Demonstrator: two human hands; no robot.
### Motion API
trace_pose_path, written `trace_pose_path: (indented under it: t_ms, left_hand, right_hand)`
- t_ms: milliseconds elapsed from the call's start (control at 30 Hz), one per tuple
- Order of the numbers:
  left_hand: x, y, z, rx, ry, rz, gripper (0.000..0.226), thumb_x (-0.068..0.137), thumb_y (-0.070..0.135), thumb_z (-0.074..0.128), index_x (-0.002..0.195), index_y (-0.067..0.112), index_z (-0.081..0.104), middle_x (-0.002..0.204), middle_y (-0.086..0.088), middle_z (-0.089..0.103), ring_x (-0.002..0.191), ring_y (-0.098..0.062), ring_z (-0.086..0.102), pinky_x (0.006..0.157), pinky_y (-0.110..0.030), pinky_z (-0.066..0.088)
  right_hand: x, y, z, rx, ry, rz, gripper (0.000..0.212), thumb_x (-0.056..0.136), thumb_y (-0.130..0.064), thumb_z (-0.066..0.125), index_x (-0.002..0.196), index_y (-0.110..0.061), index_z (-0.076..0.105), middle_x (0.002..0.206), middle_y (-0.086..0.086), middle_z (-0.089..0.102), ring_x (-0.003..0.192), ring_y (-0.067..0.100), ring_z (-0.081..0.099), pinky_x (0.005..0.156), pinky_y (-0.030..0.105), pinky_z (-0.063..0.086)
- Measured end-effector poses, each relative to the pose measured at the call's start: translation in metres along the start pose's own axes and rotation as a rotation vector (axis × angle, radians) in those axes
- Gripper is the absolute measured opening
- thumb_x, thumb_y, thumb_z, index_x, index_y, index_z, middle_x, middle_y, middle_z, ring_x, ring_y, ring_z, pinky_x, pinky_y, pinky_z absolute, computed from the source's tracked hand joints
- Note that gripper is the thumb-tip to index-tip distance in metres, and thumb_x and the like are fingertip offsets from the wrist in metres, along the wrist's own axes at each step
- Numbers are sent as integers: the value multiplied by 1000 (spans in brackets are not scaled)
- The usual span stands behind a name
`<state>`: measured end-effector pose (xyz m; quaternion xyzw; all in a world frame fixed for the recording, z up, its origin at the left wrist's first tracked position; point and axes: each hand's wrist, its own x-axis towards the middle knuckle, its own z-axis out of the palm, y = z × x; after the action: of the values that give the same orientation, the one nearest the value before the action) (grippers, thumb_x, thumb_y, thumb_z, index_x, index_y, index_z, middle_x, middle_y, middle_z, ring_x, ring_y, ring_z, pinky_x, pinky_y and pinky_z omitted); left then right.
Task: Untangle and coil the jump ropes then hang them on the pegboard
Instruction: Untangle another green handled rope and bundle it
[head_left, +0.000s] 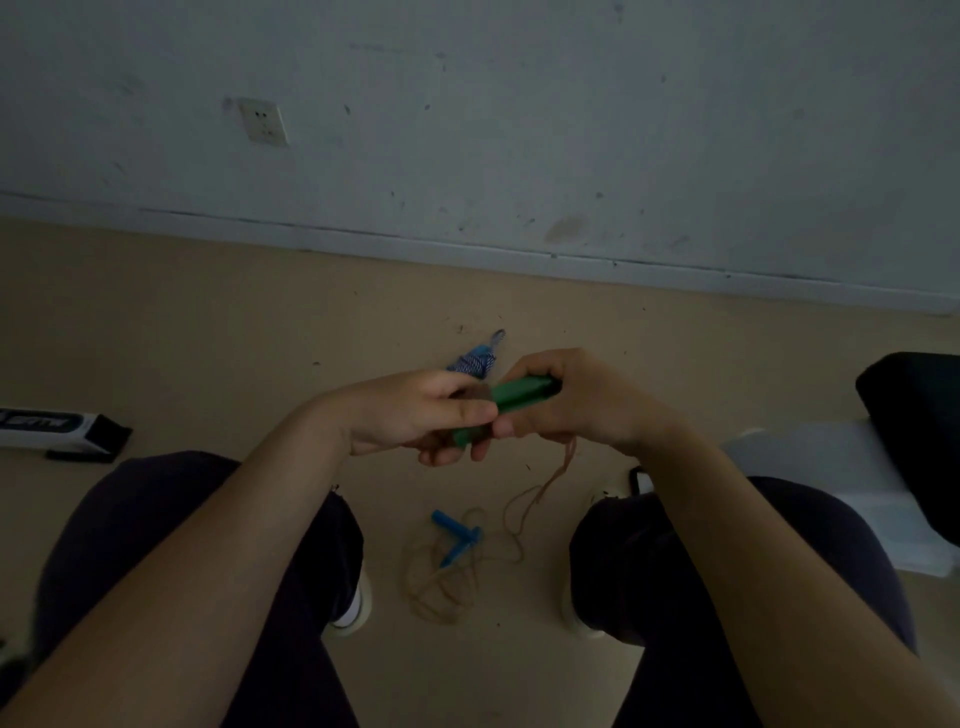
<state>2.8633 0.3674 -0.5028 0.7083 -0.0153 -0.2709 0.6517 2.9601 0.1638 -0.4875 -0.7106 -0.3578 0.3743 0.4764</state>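
Note:
Both hands meet above the floor between my knees. My right hand (561, 400) grips a green jump-rope handle (522, 393). My left hand (415, 415) pinches a second green handle (465, 435) just below it. A tan rope (550, 483) hangs from under my right hand and runs down to a loose tangle (441, 577) on the floor. Two blue handles (457, 535) lie crossed on that tangle. A blue-and-white striped rope bundle (475, 361) lies on the floor beyond my hands, partly hidden by them. No pegboard is in view.
A white wall with a socket (264, 122) and a skirting board stands ahead. A white-and-black box (57, 428) lies on the floor at left. At right sits a white surface (831, 467) with a black object (919, 415) on it. My knees flank the tangle.

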Motion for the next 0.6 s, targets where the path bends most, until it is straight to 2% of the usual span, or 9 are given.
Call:
trace_pose_path:
  t_ms: [133, 233, 333, 467, 533, 600]
  left_hand:
    - [3, 1, 1, -190, 101, 200, 42, 93, 37, 62, 131, 21, 56, 83, -3, 67, 56, -10, 49, 49, -19, 39]
    - [8, 2, 8, -254, 216, 329, 39, 98, 29, 58, 136, 22, 54, 81, -4, 67, 54, -11, 46, 48, -19, 37]
    - [13, 1, 14, -234, 393, 370, 38, 95, 31, 61, 130, 18, 56, 76, -4, 63, 52, -11, 46, 47, -20, 35]
    - [17, -2, 18, -162, 550, 405, 26, 95, 28, 62, 118, 18, 59, 72, 2, 65, 50, -11, 48, 45, -20, 36]
    - [15, -1, 11, -133, 634, 398, 20, 96, 29, 62, 114, 21, 59, 73, 2, 67, 50, -11, 49, 45, -21, 36]
    - [10, -1, 0, -87, 682, 384, 16, 98, 31, 62, 113, 24, 59, 75, 0, 68, 51, -12, 51, 45, -24, 38]
  right_hand:
    - [4, 0, 3, 269, 112, -110, 9, 81, -18, 77, 87, -15, 71, 67, 6, 60, 45, 10, 44, 42, 20, 35]
    - [10, 1, 12, 377, 182, -142, 22, 90, -22, 66, 93, -2, 60, 67, 8, 57, 41, 10, 38, 39, 18, 29]
    - [12, -1, 19, 351, 222, -119, 34, 93, -33, 57, 96, 0, 55, 67, 14, 52, 40, 10, 35, 39, 18, 27]
    - [12, -7, 21, 216, 293, -1, 39, 100, -34, 52, 98, 4, 58, 53, 0, 43, 42, 8, 33, 40, 21, 27]
    - [8, -8, 18, 74, 317, 54, 32, 100, -32, 53, 86, -6, 62, 47, -8, 42, 39, 5, 34, 43, 23, 30]
    - [3, -9, 15, -1, 334, 65, 34, 100, -32, 54, 71, -15, 58, 45, -12, 39, 38, 4, 33, 44, 23, 30]
